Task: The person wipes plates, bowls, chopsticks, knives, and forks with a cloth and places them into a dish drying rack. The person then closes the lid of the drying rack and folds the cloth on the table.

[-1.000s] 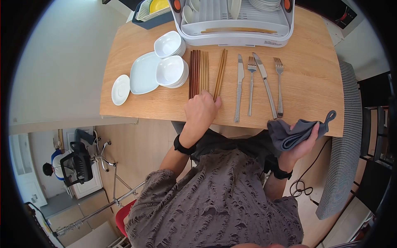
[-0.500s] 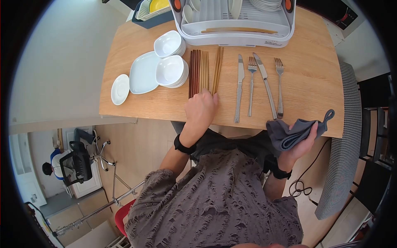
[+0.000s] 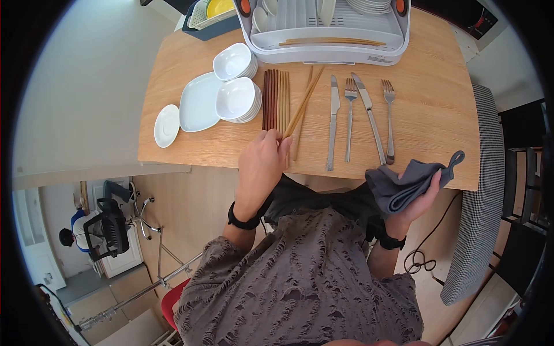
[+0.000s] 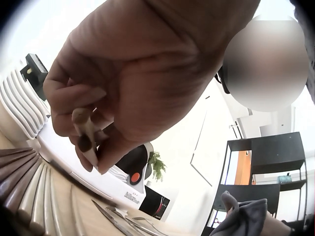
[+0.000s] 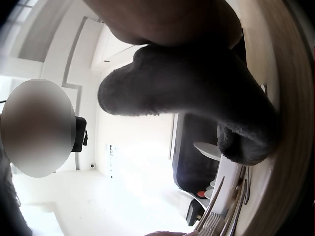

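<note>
The left hand (image 3: 264, 164) pinches light wooden chopsticks (image 3: 304, 104) near their lower ends, tilted up to the right; in the left wrist view two chopstick ends (image 4: 84, 129) show between its fingers. Another light chopstick (image 3: 296, 144) lies on the table just right of them. A row of dark red chopsticks (image 3: 270, 98) and light ones (image 3: 283, 104) lies beside the hand. At the table's front right edge the right hand (image 3: 420, 202) grips a folded grey cloth (image 3: 404, 185), which fills much of the right wrist view. Knives (image 3: 333, 124) and forks (image 3: 349, 124) lie between the hands.
White bowls (image 3: 236, 99) are stacked left of the chopsticks, beside a pale square plate (image 3: 199, 102) and a small white dish (image 3: 167, 126). A white dish rack (image 3: 323, 56) stands at the back, with a blue bin (image 3: 213, 29) to its left. A checked bench (image 3: 473, 230) borders the right side.
The left hand has moved left and toward the body, swinging its chopsticks across to a steeper slant; one chopstick now lies apart on the table. The right hand and cloth have shifted slightly.
</note>
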